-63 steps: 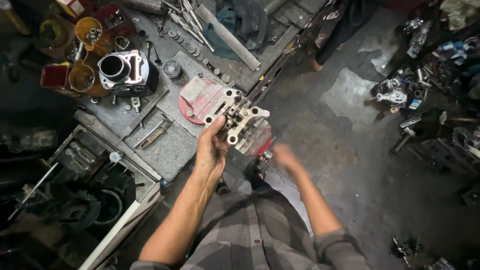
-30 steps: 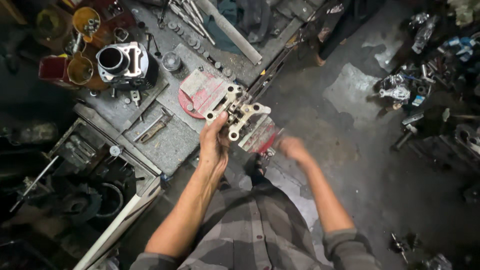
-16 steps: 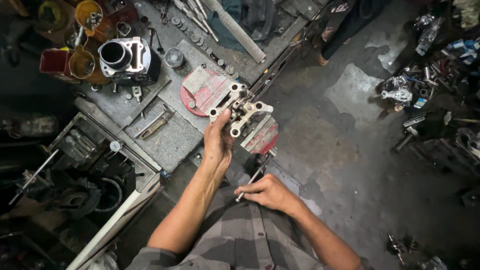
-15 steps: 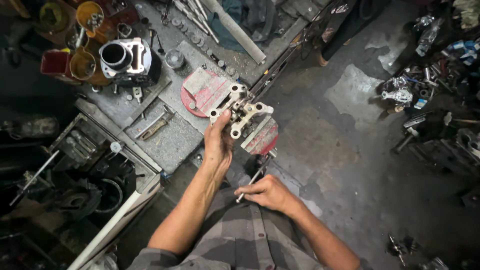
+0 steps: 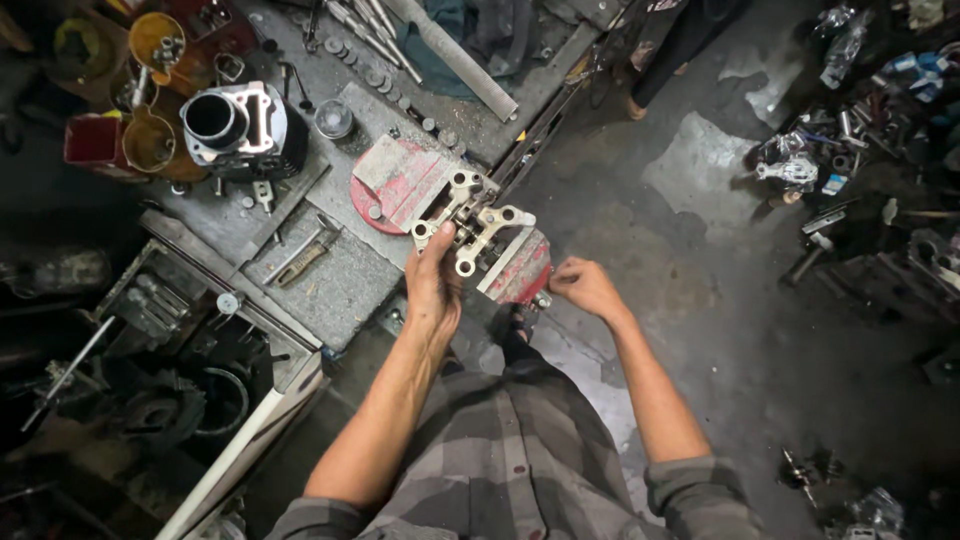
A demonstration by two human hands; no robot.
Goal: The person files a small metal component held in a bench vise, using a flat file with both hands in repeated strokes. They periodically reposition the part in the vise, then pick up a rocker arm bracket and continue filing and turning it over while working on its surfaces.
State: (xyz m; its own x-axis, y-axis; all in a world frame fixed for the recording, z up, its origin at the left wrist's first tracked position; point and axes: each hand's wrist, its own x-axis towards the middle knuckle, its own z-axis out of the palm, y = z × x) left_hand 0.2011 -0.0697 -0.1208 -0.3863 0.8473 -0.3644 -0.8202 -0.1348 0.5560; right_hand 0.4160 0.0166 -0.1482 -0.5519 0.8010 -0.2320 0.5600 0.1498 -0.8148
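Note:
A silver metal engine part with round bosses sits between the jaws of a red bench vise at the workbench's edge. My left hand grips the near end of that part from below. Just right of the vise's front, my right hand is closed around the vise handle, which it mostly hides.
A grey engine cylinder stands on the metal workbench at upper left, near red and yellow cups, pliers and several loose bolts. Another person's legs stand at the top. Scattered parts cover the floor on the right.
My right hand dropped back toward my body half a second ago and has now come up again to the vise handle. My left hand has stayed on the metal part.

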